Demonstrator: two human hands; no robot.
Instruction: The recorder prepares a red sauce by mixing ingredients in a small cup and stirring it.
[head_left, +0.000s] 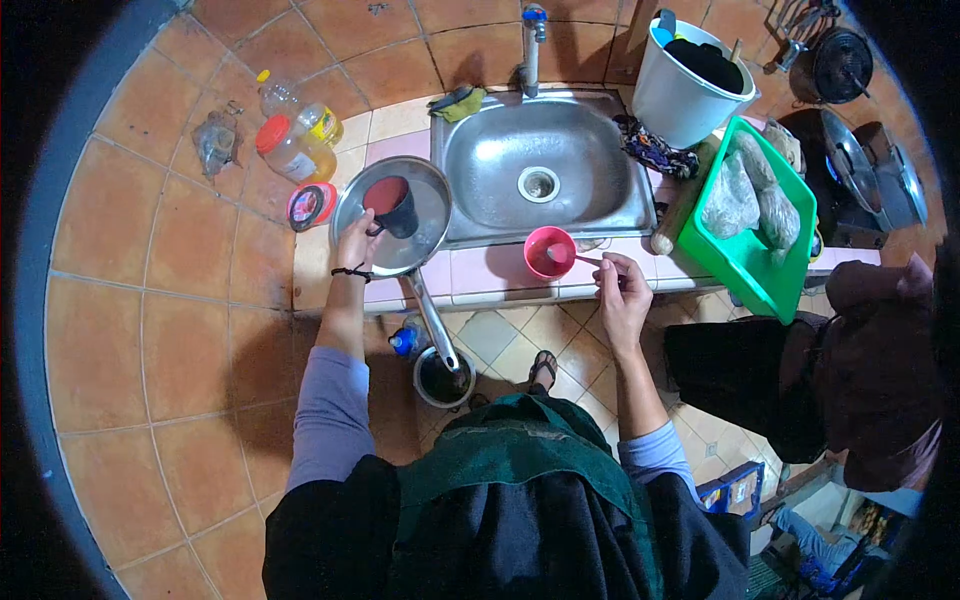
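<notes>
My left hand (358, 241) grips the handle of a dark mug (403, 217) with a reddish inside. The mug is over or in a metal frying pan (351, 184); I cannot tell whether it touches the bottom. The pan lies on the tiled counter left of the sink, its handle (433, 319) sticking out past the front edge. Between thumb and fingers, my right hand (626, 296) pinches the stem of a pink spoon (589, 260). The spoon's bowl is at the mouth of a pink cup (534, 271), which stands in front of the sink with something reddish inside.
Behind the cup is a steel sink (491, 191) under a faucet (532, 56). Plastic jars (304, 154) line the left wall. At right are a white bucket (652, 97), a green basket (757, 277) with plastic bags, and a person (862, 367). A pot (444, 401) sits below the counter.
</notes>
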